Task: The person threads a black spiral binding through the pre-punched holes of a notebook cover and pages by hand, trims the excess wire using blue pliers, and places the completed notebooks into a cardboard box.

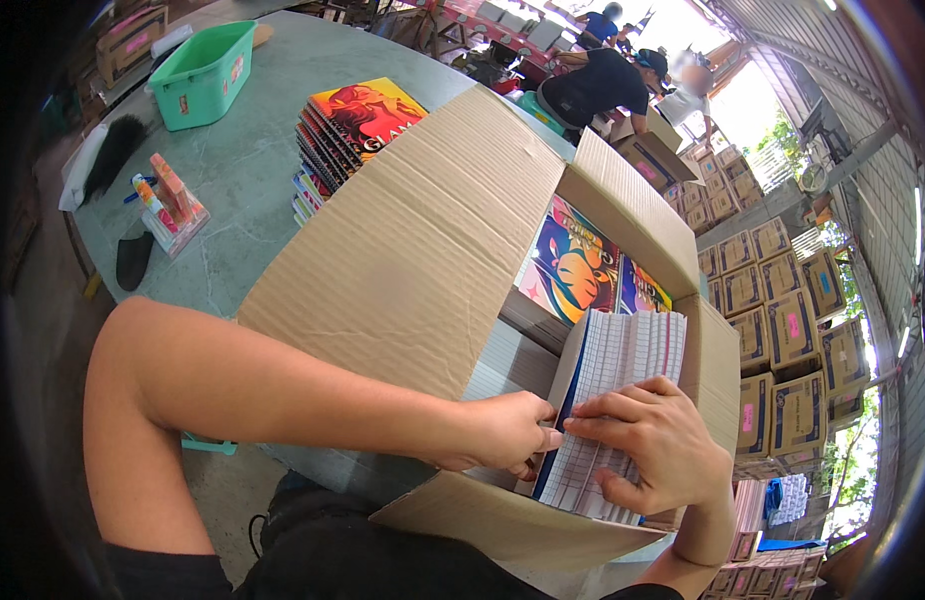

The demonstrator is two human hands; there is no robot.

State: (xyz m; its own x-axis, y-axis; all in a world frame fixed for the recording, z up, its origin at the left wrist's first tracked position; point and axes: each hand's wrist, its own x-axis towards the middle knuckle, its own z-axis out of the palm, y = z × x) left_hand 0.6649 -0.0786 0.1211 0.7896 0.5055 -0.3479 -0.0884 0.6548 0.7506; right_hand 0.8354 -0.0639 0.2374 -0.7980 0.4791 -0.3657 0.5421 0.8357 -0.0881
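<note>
An open cardboard box [413, 250] sits in front of me. In its near right part, a row of notebooks [623, 350] stands on edge, page edges up, with a dark blue cover on the left side. My left hand [503, 430] reaches in beside that cover, its fingers curled against the end notebook. My right hand [653, 445] lies over the page edges with fingers and thumb bent around several notebooks. Farther inside, colourful spiral notebooks [578, 265] lie flat. The left fingertips are partly hidden.
Left on the grey table [253, 180] are a stack of spiral notebooks [368, 120], a green basket [208, 80], a small clear holder [178, 215] and a black object [134, 260]. Stacked cartons [793, 320] rise at right; a person in black [593, 85] bends over another box.
</note>
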